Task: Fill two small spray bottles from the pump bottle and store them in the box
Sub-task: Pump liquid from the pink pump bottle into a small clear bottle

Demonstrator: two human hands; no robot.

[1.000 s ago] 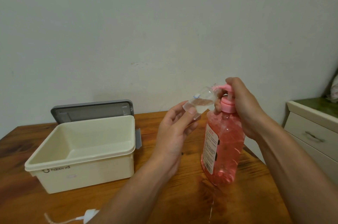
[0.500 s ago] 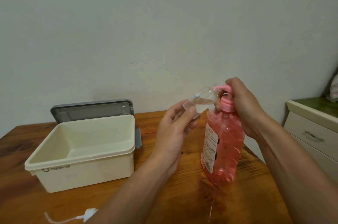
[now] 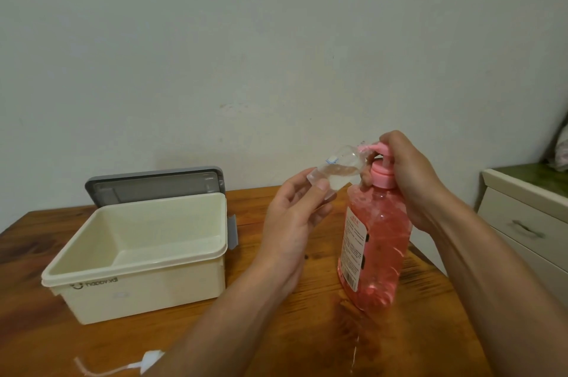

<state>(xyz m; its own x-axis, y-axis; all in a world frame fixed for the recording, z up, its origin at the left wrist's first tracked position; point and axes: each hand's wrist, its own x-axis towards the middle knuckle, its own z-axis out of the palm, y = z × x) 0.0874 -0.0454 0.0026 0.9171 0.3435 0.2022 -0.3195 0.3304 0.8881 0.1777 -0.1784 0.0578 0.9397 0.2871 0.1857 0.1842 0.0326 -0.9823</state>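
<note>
A tall pink pump bottle (image 3: 376, 241) of pink liquid stands on the wooden table (image 3: 276, 333), right of centre. My right hand (image 3: 408, 180) is wrapped over its pink pump head. My left hand (image 3: 295, 216) holds a small clear spray bottle (image 3: 336, 170) tilted, its mouth against the pump's nozzle; clear liquid lies in its lower part. A cream plastic box (image 3: 138, 256) stands open and empty at the left. A white spray cap with a thin tube (image 3: 147, 361) lies near the front edge. No second small bottle is visible.
The box's grey lid (image 3: 153, 183) leans against the wall behind the box. A cream drawer cabinet (image 3: 528, 223) stands just past the table's right edge. The wall runs close behind the table.
The pump head has sunk slightly under my right hand. My left hand and the small bottle have barely moved.
</note>
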